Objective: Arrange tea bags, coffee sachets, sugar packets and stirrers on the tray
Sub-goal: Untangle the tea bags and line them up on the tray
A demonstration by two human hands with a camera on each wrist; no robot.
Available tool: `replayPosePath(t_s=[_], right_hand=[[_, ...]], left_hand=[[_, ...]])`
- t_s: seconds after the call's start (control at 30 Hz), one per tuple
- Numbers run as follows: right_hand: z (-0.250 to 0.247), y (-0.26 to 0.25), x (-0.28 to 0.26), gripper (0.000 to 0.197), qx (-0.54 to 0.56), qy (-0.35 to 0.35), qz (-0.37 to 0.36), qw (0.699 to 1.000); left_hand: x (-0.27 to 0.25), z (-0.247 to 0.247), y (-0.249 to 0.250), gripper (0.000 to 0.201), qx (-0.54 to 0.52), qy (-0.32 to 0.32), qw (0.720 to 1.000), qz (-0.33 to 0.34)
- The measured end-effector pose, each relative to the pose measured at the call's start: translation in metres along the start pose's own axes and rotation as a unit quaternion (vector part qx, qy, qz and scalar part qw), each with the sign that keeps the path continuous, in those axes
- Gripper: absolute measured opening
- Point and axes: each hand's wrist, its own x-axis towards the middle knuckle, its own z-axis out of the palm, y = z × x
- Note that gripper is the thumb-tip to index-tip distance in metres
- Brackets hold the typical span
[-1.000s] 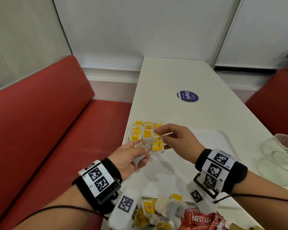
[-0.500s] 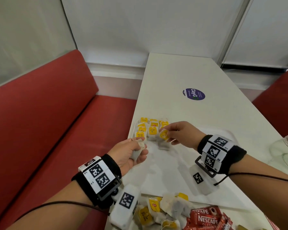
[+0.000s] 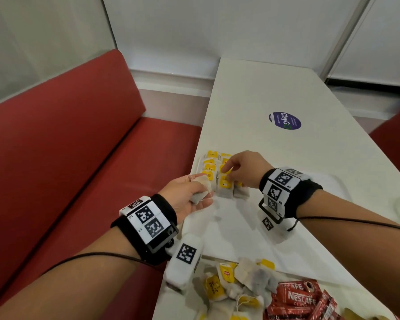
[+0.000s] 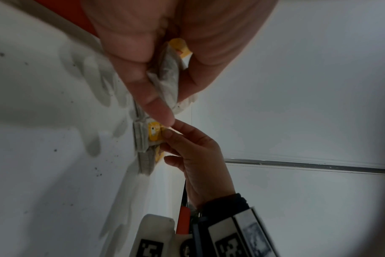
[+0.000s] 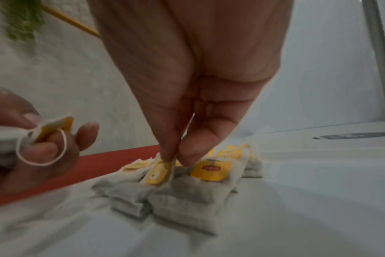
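Rows of tea bags (image 3: pixel 214 168) with yellow tags lie at the far left corner of the white tray (image 3: pixel 245 229). My right hand (image 3: pixel 228 175) reaches down onto them and pinches the yellow tag of one tea bag (image 5: pixel 159 172) between thumb and forefinger; the bag lies in the row. My left hand (image 3: pixel 198 192) hovers just left of the rows, palm up, fingers curled round another tea bag (image 4: pixel 167 80) whose string loops over a finger (image 5: pixel 42 153).
A loose pile of tea bags (image 3: pixel 238 282) and red Nescafe sachets (image 3: pixel 298 299) lies on the white table (image 3: pixel 286 93) near me, in front of the tray. A red bench (image 3: pixel 79 158) runs along the left. A round sticker (image 3: pixel 285 120) marks the table's middle.
My right hand carried a tea bag from in front of the left hand down into the row on the tray. The left hand kept its tea bag and stayed in place.
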Motion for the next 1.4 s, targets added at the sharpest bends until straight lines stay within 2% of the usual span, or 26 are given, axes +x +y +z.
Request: replayPosePath(t_s=[0.13, 0.2, 0.27, 0.37, 0.47, 0.6, 0.7, 0.8, 0.87, 0.97, 1.03, 1.23, 1.3, 1.4], right_hand=[[-0.002, 0.003, -0.005, 0.012, 0.003, 0.053, -0.022, 0.998], [-0.004, 0.003, -0.01, 0.01, 0.055, 0.051, -0.034, 0.997], [-0.005, -0.001, -0.02, 0.008, 0.135, 0.005, -0.029, 0.99], [0.0, -0.007, -0.037, 0.024, 0.246, -0.076, 0.0, 0.966], [0.002, -0.007, -0.049, 0.025, 0.294, -0.11, 0.01, 0.949], [0.003, -0.002, -0.053, 0.008, 0.287, -0.092, 0.01, 0.954], [0.001, 0.001, -0.054, 0.006, 0.283, -0.08, 0.018, 0.956], [-0.002, 0.002, -0.054, 0.005, 0.346, -0.06, 0.04, 0.936], [-0.005, 0.002, -0.053, 0.002, 0.39, -0.053, 0.045, 0.918], [-0.007, 0.003, -0.052, 0.013, 0.385, -0.047, 0.033, 0.921], [-0.009, 0.003, -0.052, 0.022, 0.36, -0.048, 0.017, 0.932], [-0.012, 0.0, -0.058, 0.016, 0.336, -0.039, -0.084, 0.937], [-0.011, 0.002, -0.059, 0.021, 0.334, -0.052, -0.115, 0.934], [-0.009, 0.007, -0.06, 0.021, 0.311, -0.051, -0.112, 0.942]], left_hand=[[0.0, 0.001, -0.001, 0.017, -0.008, 0.006, 1.0, 0.004], [0.0, 0.003, -0.001, 0.017, -0.016, 0.008, 1.0, 0.013], [0.001, 0.005, -0.001, 0.02, -0.018, 0.004, 1.0, 0.015], [0.001, 0.01, -0.001, 0.023, -0.007, -0.012, 1.0, 0.013], [0.0, 0.015, -0.003, 0.027, -0.01, -0.017, 1.0, 0.013], [-0.003, 0.018, -0.004, 0.023, -0.026, -0.022, 0.999, 0.009], [-0.007, 0.017, -0.002, 0.023, -0.018, -0.039, 0.999, -0.011], [-0.009, 0.015, -0.001, 0.028, 0.009, -0.055, 0.998, -0.029], [-0.011, 0.015, -0.001, 0.027, 0.004, -0.028, 0.998, -0.048], [-0.01, 0.013, 0.001, 0.04, 0.002, -0.028, 0.996, -0.085], [-0.011, 0.012, 0.003, 0.039, 0.008, -0.038, 0.994, -0.104], [-0.017, 0.011, 0.006, 0.048, 0.065, -0.08, 0.983, -0.149], [-0.017, 0.012, 0.004, 0.043, 0.076, -0.083, 0.984, -0.142], [-0.017, 0.014, 0.001, 0.027, 0.077, -0.072, 0.988, -0.113]])
